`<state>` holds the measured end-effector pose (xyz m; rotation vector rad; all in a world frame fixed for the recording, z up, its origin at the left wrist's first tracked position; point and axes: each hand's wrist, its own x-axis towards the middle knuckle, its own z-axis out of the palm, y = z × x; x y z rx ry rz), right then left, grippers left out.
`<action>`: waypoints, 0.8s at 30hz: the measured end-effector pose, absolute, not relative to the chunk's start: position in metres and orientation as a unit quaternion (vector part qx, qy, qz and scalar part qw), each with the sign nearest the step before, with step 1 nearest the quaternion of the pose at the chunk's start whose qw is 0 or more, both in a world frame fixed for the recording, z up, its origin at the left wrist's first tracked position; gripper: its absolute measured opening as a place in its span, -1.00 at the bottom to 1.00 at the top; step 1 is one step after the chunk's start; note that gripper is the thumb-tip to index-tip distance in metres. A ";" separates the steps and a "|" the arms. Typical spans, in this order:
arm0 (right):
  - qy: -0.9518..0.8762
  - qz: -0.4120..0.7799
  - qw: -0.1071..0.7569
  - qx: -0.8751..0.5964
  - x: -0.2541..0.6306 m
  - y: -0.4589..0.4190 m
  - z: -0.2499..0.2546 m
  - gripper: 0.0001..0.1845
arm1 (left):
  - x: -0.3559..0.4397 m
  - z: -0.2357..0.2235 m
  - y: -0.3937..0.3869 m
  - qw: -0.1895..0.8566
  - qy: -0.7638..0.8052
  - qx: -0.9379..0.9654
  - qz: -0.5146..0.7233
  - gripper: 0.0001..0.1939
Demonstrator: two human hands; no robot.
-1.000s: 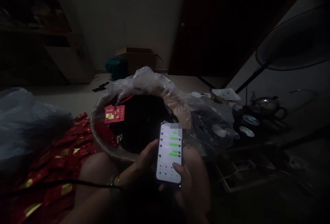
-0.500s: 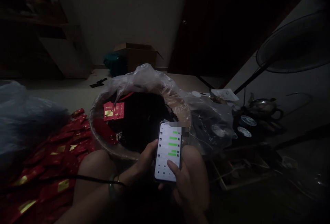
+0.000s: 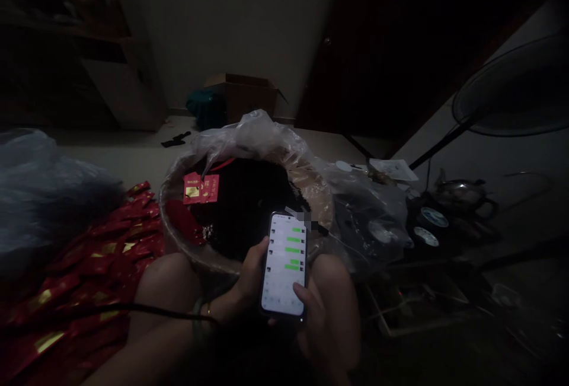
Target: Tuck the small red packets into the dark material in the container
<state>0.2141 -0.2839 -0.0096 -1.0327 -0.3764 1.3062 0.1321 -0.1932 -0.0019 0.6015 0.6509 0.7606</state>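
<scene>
A lit smartphone (image 3: 283, 288) is held upright over my lap, its screen showing a chat list with green message bubbles. My left hand (image 3: 250, 273) grips the phone's left edge, its fingers partly hidden behind it. Around the lower right edge closes my right hand (image 3: 315, 318), thumb over the lower screen. Just beyond the phone stands a wide round container lined with clear plastic (image 3: 171, 220). It holds dark loose material (image 3: 244, 196), too dim to identify. A red packet with a gold patch (image 3: 208, 189) lies on that material at the left.
Many red packets (image 3: 100, 264) are heaped at the left beside a large translucent plastic bag (image 3: 48, 184). A cardboard box (image 3: 251, 98) stands by the wall. To the right are a teapot (image 3: 462, 190), small patterned dishes (image 3: 434, 217) and a fan (image 3: 511, 89).
The phone has shifted slightly left in the view, and my right thumb has moved lower on the screen. The scene has shifted slightly right. Both hands keep hold of the phone.
</scene>
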 end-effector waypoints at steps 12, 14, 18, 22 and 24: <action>-0.176 0.575 0.654 -0.459 0.219 -0.286 -0.007 -0.31 | 0.133 -0.003 -0.198 0.828 0.317 0.249 0.389 -0.51; -0.182 0.546 0.664 -0.478 0.218 -0.286 -0.007 -0.37 | 0.133 -0.004 -0.199 0.822 0.326 0.247 0.397 -0.53; -0.222 0.460 0.661 -0.550 0.221 -0.286 -0.006 -0.38 | 0.132 -0.008 -0.201 0.815 0.332 0.242 0.410 -0.52; -0.352 0.244 0.619 -0.658 0.235 -0.291 -0.007 -0.50 | 0.131 -0.012 -0.200 0.826 0.316 0.219 0.413 -0.48; -0.460 0.098 0.561 -0.682 0.242 -0.295 -0.007 -0.64 | 0.131 -0.012 -0.197 0.824 0.317 0.215 0.418 -0.48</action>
